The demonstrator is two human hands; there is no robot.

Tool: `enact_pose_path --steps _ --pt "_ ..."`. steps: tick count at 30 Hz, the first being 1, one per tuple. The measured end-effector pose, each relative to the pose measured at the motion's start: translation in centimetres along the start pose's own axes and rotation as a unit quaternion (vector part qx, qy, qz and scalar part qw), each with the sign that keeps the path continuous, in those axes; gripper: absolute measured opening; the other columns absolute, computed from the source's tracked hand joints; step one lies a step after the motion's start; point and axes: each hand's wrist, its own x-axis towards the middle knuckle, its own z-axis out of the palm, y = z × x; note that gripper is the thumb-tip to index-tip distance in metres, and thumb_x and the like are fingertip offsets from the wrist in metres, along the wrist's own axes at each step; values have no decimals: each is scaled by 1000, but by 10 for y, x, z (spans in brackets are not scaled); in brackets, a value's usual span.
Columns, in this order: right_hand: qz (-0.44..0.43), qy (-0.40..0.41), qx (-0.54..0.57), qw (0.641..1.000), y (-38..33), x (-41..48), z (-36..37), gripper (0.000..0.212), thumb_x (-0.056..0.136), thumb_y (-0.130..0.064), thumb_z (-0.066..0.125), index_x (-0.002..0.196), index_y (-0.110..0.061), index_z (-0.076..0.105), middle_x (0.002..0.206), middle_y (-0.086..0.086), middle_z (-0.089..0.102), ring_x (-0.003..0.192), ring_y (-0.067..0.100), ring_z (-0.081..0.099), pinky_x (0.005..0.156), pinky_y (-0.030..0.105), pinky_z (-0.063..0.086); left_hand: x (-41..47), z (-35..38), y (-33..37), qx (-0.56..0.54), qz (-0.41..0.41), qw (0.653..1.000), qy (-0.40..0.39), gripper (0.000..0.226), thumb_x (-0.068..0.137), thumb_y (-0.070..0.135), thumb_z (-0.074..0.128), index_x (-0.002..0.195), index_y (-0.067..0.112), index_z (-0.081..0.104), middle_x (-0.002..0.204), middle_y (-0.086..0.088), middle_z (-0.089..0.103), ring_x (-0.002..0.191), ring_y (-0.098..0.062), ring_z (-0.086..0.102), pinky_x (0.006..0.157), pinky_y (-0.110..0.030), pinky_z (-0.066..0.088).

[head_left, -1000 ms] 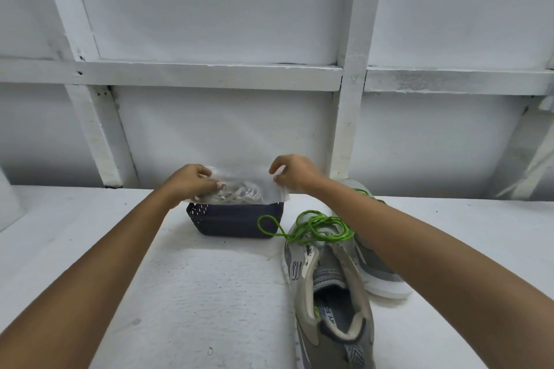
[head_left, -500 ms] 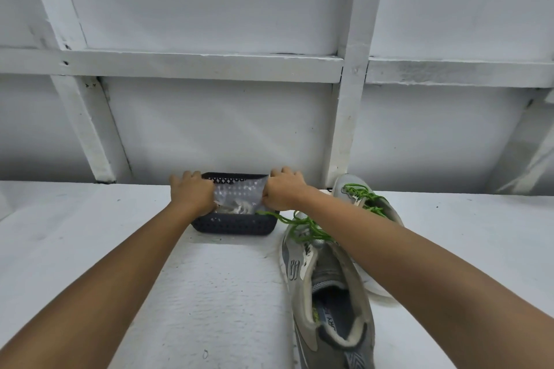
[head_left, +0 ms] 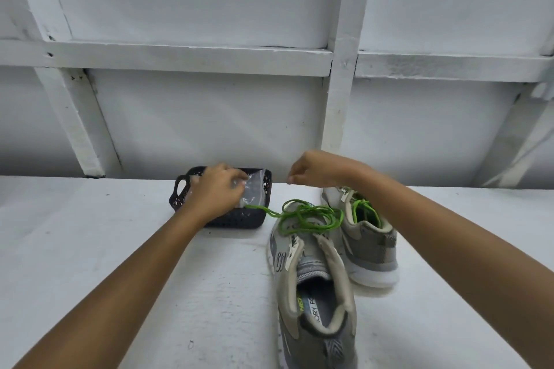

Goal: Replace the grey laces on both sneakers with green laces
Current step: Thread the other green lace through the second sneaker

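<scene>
Head view: the left hand [head_left: 215, 189] grips a clear bag [head_left: 253, 186] in the basket [head_left: 236, 220]. A green lace [head_left: 308, 216] end trails against that basket, so lifting the hand could snag and drag it. The right hand [head_left: 314, 169] hovers loosely curled, holding nothing. The lace lies in loose loops on the near sneaker [head_left: 314, 278]; the far sneaker [head_left: 368, 246] looks laced green.
</scene>
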Motion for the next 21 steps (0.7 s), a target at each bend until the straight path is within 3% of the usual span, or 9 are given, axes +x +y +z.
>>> enact_pose_path --steps 5,8,12,14,16,18,21 --pt "-3 -114 -101 988 11 -33 5 24 88 -29 60 109 -22 70 106 -5 69 94 15 60 84 31 49 -25 23 40 50 89 986 -128 38 87 37 53 124 36 56 134 6 45 130 -19 33 107 -54 19" --pt "-4 -136 -84 987 15 -42 16 24 87 -36 61 103 -23 71 94 -4 69 85 16 60 75 28 48 -29 32 46 44 71 988 -128 26 86 48 57 109 38 65 125 9 47 127 -17 34 102 -47 21" --pt "-10 -92 -58 994 21 -46 32 18 86 -30 63 98 -19 71 90 -3 68 84 17 59 72 26 45 -28 30 51 8 50 994 -92 21 92 42 53 98 28 66 119 7 53 119 -16 43 104 -48 23" --pt "-11 -64 -35 997 24 -47 34 13 86 -23 63 95 -18 70 82 -7 64 80 14 56 69 24 40 -27 21 53 -82 40 994 -63 18 93 35 53 96 21 64 111 2 61 105 -14 53 99 -39 35" --pt "-2 -39 -8 999 29 -47 31 10 88 -21 59 94 -20 67 79 -9 60 80 16 57 70 26 43 -28 10 55 -209 20 977 -41 12 95 26 53 92 17 61 93 -2 66 83 -13 58 78 -29 45" --pt "23 9 39 999 37 -46 24 10 91 -23 56 94 -20 65 85 -4 63 83 17 59 74 27 46 -27 0 55 -367 -23 929 -23 13 97 17 49 87 15 56 74 -2 61 64 -10 59 67 -27 48" --pt "66 90 133 985 46 -44 16 14 93 -22 54 95 -14 65 77 -3 61 67 7 55 59 21 41 -26 -9 52 -490 -82 868 -7 18 98 14 47 81 14 53 64 -1 51 44 -4 49 49 -22 43"
